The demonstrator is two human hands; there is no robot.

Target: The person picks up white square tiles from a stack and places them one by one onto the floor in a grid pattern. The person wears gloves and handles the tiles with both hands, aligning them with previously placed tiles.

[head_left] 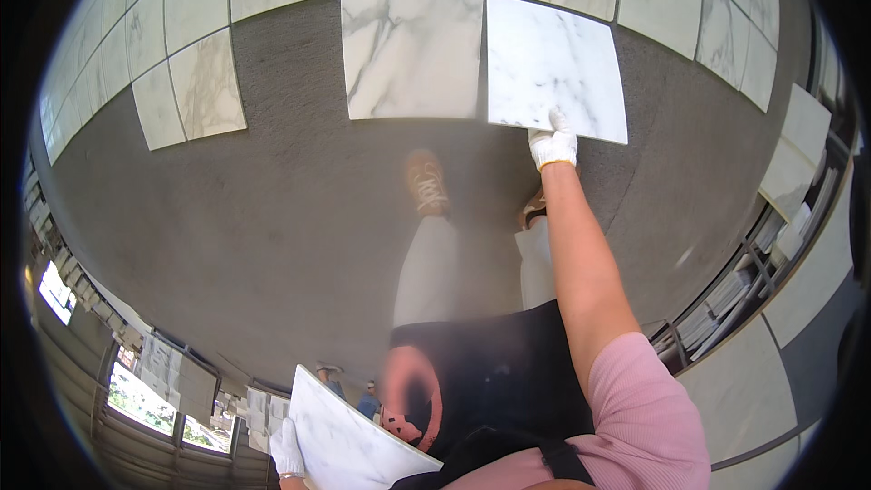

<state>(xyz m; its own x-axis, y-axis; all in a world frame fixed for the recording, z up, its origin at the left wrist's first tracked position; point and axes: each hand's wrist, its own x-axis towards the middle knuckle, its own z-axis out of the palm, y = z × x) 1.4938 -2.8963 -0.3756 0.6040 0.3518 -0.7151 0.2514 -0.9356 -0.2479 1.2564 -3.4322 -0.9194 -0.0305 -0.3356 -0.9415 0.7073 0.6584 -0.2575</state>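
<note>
Two gloved hands, right hand (pixel 552 147) fingers gripping marble tile (pixel 553 68) edge, left hand (pixel 288 447) fingers holding second tile (pixel 349 443), bare grey floor (pixel 272 209) between.

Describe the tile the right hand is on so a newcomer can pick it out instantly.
Find the grey floor bed ringed by laid marble tiles. At its top edge sit two tiles side by side; it's the right one, the white marble tile gripped by the gloved right hand. Unlike its neighbour, it sits skewed.
</note>
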